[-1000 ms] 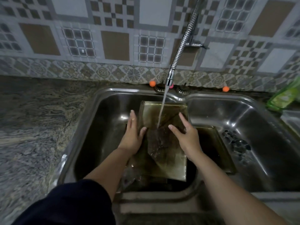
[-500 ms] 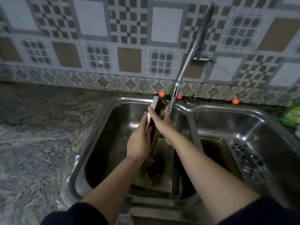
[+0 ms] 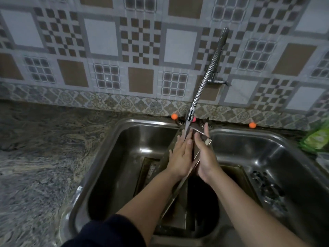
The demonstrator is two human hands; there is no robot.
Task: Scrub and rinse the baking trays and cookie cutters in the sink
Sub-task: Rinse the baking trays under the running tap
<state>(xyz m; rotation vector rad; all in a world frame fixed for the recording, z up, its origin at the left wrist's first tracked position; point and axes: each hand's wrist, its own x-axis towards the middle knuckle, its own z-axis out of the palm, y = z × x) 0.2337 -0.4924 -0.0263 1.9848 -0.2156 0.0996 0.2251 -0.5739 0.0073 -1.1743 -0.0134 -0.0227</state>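
1. Steel-grey and wet, one baking tray point(image 3: 203, 138) stands on edge over the divider between the two basins, its top corner just under the tap spout.
2. The left hand point(image 3: 179, 157) lies flat against the tray's left face, fingers straight and close together, pointing up toward the water stream point(image 3: 187, 129); it presses the tray but does not curl round it.
3. The right hand point(image 3: 206, 157) lies against the tray's right face, fingers likewise straight, the fingertips reaching the tray's top rim. The tray is sandwiched between the two palms.
4. A second tray point(image 3: 147, 168) lies low in the sink point(image 3: 110, 157), dark and stained, part of it showing in the left basin and part in the right basin behind the wrists.
5. One flexible spring tap point(image 3: 206, 75) hangs from the tiled wall, water running.
6. Three orange balls point(image 3: 174, 116) sit along the back edge of the sink; a green packet point(image 3: 316, 138) lies at the right edge of the counter point(image 3: 35, 157).
7. Half a second ago the held tray leaned toward the left basin with the right hand reaching across it; now it tilts toward the right, with a hand on each side.
8. A second ago it faced the camera flat under the stream.
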